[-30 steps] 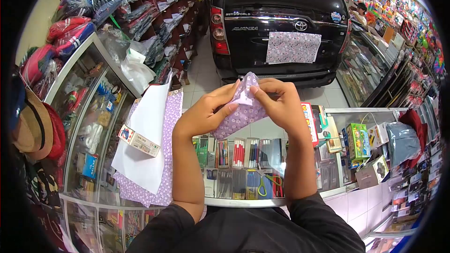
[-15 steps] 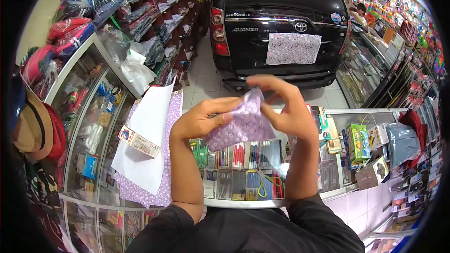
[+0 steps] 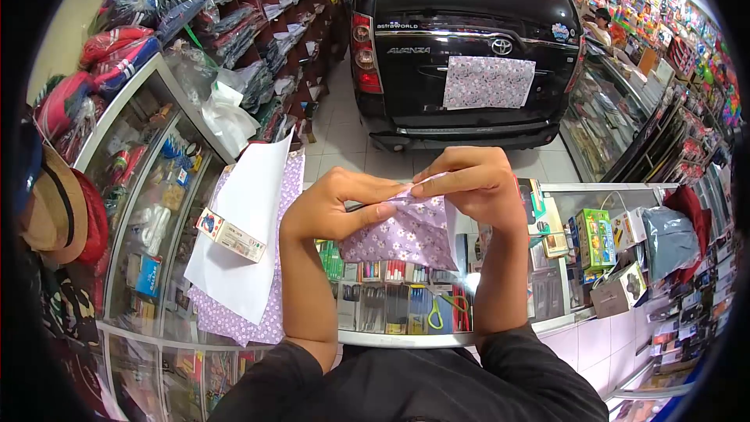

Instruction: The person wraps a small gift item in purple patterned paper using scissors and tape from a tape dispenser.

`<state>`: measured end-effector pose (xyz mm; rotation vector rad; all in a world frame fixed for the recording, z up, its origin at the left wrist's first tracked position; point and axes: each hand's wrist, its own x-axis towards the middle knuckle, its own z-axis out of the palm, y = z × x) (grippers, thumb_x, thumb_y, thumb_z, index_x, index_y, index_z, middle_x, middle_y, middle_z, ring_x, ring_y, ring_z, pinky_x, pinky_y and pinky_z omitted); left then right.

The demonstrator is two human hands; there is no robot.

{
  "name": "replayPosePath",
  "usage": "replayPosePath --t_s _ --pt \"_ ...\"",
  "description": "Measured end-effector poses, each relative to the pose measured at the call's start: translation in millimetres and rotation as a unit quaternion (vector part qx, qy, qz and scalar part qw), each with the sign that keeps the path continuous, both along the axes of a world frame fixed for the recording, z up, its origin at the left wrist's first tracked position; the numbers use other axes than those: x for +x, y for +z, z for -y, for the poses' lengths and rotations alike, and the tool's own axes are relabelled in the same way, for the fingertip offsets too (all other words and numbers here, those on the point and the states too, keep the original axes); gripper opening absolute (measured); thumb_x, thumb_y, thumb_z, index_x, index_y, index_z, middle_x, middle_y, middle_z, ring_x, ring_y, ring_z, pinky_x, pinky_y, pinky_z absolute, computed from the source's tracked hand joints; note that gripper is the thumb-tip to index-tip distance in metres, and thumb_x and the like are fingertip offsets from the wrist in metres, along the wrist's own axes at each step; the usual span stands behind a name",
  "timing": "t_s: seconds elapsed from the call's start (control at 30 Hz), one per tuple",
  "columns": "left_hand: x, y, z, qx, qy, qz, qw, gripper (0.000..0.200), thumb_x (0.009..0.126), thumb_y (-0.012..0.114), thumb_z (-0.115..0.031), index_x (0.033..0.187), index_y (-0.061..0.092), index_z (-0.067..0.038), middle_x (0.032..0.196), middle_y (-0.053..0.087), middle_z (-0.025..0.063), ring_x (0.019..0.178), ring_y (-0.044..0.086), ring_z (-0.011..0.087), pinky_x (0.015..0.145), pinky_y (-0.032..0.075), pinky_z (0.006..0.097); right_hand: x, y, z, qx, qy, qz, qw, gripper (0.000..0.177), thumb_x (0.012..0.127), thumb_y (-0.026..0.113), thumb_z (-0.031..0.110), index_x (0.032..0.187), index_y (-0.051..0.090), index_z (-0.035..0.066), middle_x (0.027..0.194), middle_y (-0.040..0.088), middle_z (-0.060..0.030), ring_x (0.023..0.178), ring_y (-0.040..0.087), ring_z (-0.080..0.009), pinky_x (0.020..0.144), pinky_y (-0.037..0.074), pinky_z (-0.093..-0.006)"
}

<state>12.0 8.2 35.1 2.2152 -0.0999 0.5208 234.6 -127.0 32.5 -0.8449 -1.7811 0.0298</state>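
glass counter [image 3: 406, 337], black car [image 3: 461, 0], floral paper [image 3: 398, 234] seemingly pinched by fingers [image 3: 437, 186]

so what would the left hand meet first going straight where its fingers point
Likely the right hand: the left hand points across the purple floral wrapping paper toward its fingertips.

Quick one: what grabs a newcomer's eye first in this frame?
Dead centre, the left hand and right hand pinch a purple floral wrap above the glass counter. Behind them, a black car is parked inside the shop, with a floral sheet on its tailgate.
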Motion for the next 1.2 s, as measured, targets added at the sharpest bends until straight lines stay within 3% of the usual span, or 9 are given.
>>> replayPosePath --t_s 0.23,0.53,0.63,0.73,0.8,0.83,1.07,1.13,1.2 --pt "6.0 5.0 16.5 0.055 0.100 0.062 0.992 0.030 0.083 0.081 -0.012 0.109 0.077 0.003 0.105 0.076 0.0214 0.093 0.077 0.0305 0.084 0.059 0.0346 -1.1 -2.7 -1.7 -0.037 -0.014 -0.006 0.999 0.034 0.065 0.074 -0.012 0.091 0.082 0.009 0.084 0.074 -0.0088 0.073 0.072 -0.0217 0.063 0.056 -0.0293" --pt "20.6 -13.8 3.9 0.045 0.087 0.060 0.993 0.024 0.085 0.079 -0.010 0.107 0.077 0.000 0.096 0.077 0.0204 0.077 0.076 0.0270 0.069 0.057 0.0311 2.1 -8.8 -12.3 -0.081 -0.036 -0.045 0.995 0.031 0.064 0.069 -0.016 0.085 0.081 0.005 0.083 0.075 -0.0101 0.074 0.073 -0.0219 0.062 0.056 -0.0292" --pt "19.3 -14.1 1.7 0.038 0.096 0.053 0.993 0.020 0.086 0.078 -0.009 0.103 0.077 0.001 0.096 0.077 0.0195 0.077 0.076 0.0250 0.071 0.057 0.0302 3.1 -9.0 -11.4 -0.077 -0.033 -0.064 0.994 0.032 0.063 0.069 -0.016 0.084 0.080 0.005 0.083 0.076 -0.0096 0.074 0.073 -0.0219 0.064 0.056 -0.0300" --pt "13.5 -18.4 -10.5 0.002 0.051 -0.012 0.999 0.025 0.087 0.078 -0.009 0.110 0.077 0.001 0.104 0.078 0.0162 0.091 0.076 0.0233 0.082 0.059 0.0322 4.6 -7.6 -9.6 -0.104 -0.013 -0.017 0.994 0.031 0.062 0.069 -0.016 0.081 0.080 0.006 0.082 0.076 -0.0083 0.076 0.072 -0.0213 0.065 0.056 -0.0306" --pt "15.8 -20.4 -16.3 -0.130 0.026 -0.064 0.989 0.040 0.086 0.080 -0.012 0.124 0.072 -0.002 0.120 0.074 0.0114 0.112 0.070 0.0231 0.097 0.056 0.0372 4.3 -10.6 -13.6 -0.106 0.044 0.002 0.993 0.031 0.061 0.070 -0.016 0.078 0.080 0.008 0.082 0.077 -0.0072 0.078 0.072 -0.0208 0.067 0.056 -0.0317" --pt "19.3 -27.7 -20.8 -0.124 0.001 -0.075 0.989 0.061 0.084 0.083 -0.015 0.139 0.060 -0.005 0.128 0.067 0.0109 0.124 0.063 0.0235 0.105 0.052 0.0411 3.6 -15.5 -17.8 -0.102 0.069 -0.016 0.992 0.031 0.061 0.070 -0.016 0.077 0.080 0.008 0.081 0.077 -0.0064 0.077 0.071 -0.0208 0.068 0.056 -0.0325" --pt "29.0 -56.3 -39.1 -0.227 -0.106 -0.213 0.944 0.072 0.083 0.087 -0.019 0.143 0.052 -0.002 0.131 0.062 0.0089 0.115 0.064 0.0195 0.103 0.052 0.0379 -5.6 -13.6 -27.3 -0.042 0.060 -0.002 0.997 0.036 0.060 0.071 -0.015 0.081 0.083 0.012 0.088 0.077 -0.0039 0.084 0.066 -0.0217 0.070 0.054 -0.0328" --pt "31.3 -61.3 -38.4 -0.236 -0.118 -0.166 0.950 0.072 0.083 0.087 -0.017 0.143 0.052 -0.001 0.125 0.065 0.0078 0.109 0.064 0.0172 0.100 0.054 0.0364 -7.7 -11.2 -23.5 -0.016 -0.059 0.033 0.998 0.038 0.060 0.074 -0.012 0.086 0.083 0.015 0.089 0.075 -0.0027 0.088 0.063 -0.0215 0.072 0.053 -0.0324" --pt "32.4 -63.6 -37.8 -0.299 -0.142 -0.131 0.935 0.065 0.082 0.087 -0.014 0.139 0.057 -0.001 0.121 0.067 0.0063 0.108 0.064 0.0168 0.098 0.054 0.0354 -8.5 -11.0 -20.5 -0.027 -0.074 0.021 0.997 0.037 0.064 0.076 -0.010 0.090 0.083 0.014 0.087 0.074 -0.0037 0.082 0.065 -0.0210 0.069 0.053 -0.0321"
